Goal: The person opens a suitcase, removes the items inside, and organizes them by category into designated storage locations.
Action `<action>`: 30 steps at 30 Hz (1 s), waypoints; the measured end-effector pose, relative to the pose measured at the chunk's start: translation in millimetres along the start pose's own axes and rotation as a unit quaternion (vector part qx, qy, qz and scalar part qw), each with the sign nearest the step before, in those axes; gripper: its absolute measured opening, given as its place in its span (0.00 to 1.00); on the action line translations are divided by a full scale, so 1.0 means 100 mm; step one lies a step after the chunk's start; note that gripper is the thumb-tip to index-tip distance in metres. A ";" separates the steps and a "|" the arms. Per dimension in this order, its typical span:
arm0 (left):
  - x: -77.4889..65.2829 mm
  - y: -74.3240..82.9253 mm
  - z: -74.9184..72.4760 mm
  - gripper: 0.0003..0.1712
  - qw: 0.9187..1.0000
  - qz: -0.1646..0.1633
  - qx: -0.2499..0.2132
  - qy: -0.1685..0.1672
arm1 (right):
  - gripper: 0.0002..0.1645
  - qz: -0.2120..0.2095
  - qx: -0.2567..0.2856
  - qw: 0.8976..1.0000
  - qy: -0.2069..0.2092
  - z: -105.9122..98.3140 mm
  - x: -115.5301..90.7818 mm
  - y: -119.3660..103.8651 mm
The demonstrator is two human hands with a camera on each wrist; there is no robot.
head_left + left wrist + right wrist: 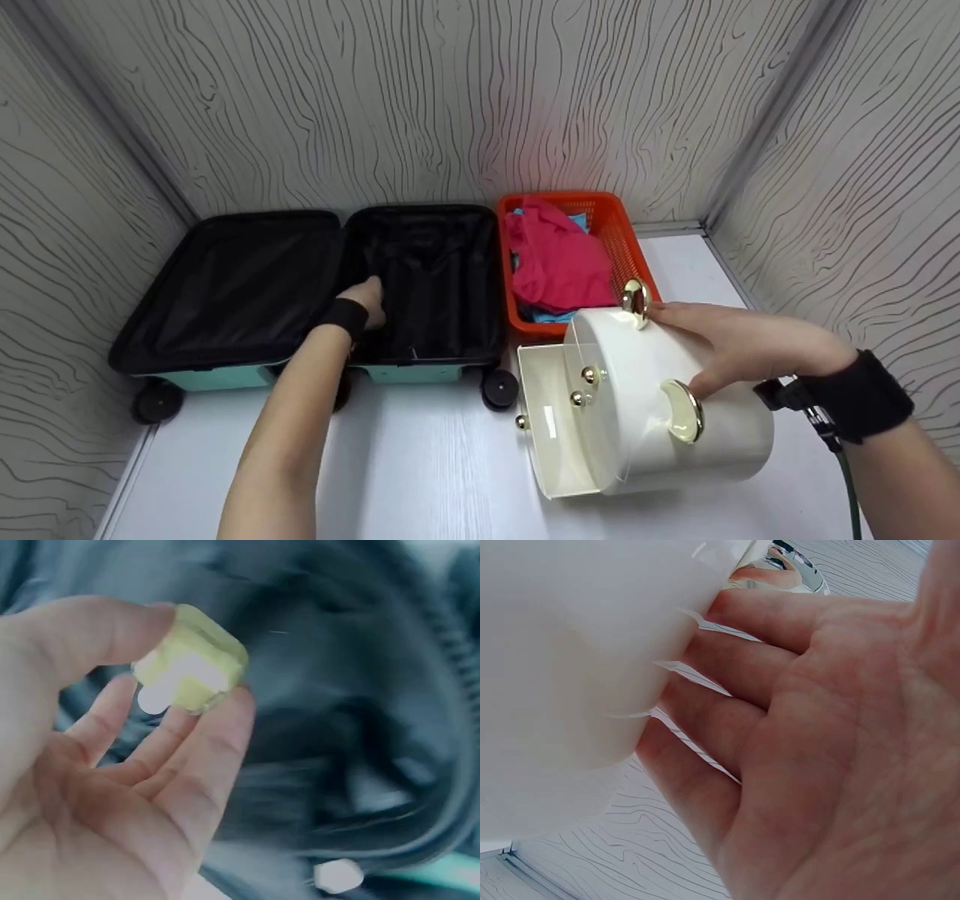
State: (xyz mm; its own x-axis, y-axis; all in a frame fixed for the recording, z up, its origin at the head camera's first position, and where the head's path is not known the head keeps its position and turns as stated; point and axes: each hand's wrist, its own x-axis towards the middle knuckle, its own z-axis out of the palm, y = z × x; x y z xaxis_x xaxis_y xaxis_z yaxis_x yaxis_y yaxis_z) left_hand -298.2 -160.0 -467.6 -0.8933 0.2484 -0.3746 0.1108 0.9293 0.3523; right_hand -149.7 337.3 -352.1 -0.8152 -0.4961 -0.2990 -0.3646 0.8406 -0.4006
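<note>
My left hand (367, 301) is inside the right half of the open suitcase (457, 300), over its black lining. Between thumb and fingertips it pinches a small yellow rounded block (217, 652) with a whitish patch; the head view hides this piece. My right hand (739, 345) lies on the cream-white rounded storage box (720, 442), its nearly straight fingers (720, 712) touching the smooth wall. The thumb reaches a gold-edged crescent piece (684, 411), and the fingertips lie beside another gold-edged piece (636, 300). A drawer (547, 450) with a gold knob stands pulled out from the box.
An orange basket (634, 255) with pink cloth (562, 259) and blue cloth stands right of the suitcase, behind the storage box. The suitcase's other half (247, 285) lies spread to the left. Black wheels (500, 388) stick out at the front. Wood-grain-patterned walls enclose the white tabletop (420, 465).
</note>
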 end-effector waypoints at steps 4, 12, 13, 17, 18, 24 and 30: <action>-0.06 0.23 -0.12 0.31 0.997 0.060 -0.031 0.024 | 0.60 -0.005 -0.002 1.000 0.004 -0.01 -0.01 0.00; -0.33 1.13 0.13 0.33 0.975 0.216 -0.001 0.046 | 0.60 -0.008 0.009 1.000 0.003 -0.02 -0.01 0.01; -0.38 1.26 0.21 0.33 0.972 0.233 0.008 0.042 | 0.60 -0.008 0.010 1.000 0.003 -0.02 -0.01 0.01; -0.53 1.67 0.57 0.26 0.956 0.287 0.055 0.014 | 0.59 -0.011 0.010 1.000 0.003 -0.02 0.00 0.01; -0.55 1.75 0.66 0.24 0.952 0.298 0.069 0.009 | 0.59 -0.012 0.010 1.000 0.003 -0.02 0.00 0.01; -0.57 2.00 1.12 0.15 0.930 0.333 0.150 0.020 | 0.59 -0.011 0.013 1.000 0.000 -0.01 0.00 0.00; -0.58 2.10 1.39 0.17 0.918 0.319 0.233 0.041 | 0.60 -0.006 0.019 1.000 -0.002 0.00 0.00 0.00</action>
State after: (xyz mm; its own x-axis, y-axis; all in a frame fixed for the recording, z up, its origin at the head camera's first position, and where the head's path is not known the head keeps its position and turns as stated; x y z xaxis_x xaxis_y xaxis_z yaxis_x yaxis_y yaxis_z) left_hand -162.7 58.7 -491.1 -0.6106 0.7783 -0.1464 0.7790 0.6235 0.0655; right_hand -150.0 337.3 -351.8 -0.8093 -0.5066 -0.2974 -0.3567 0.8260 -0.4364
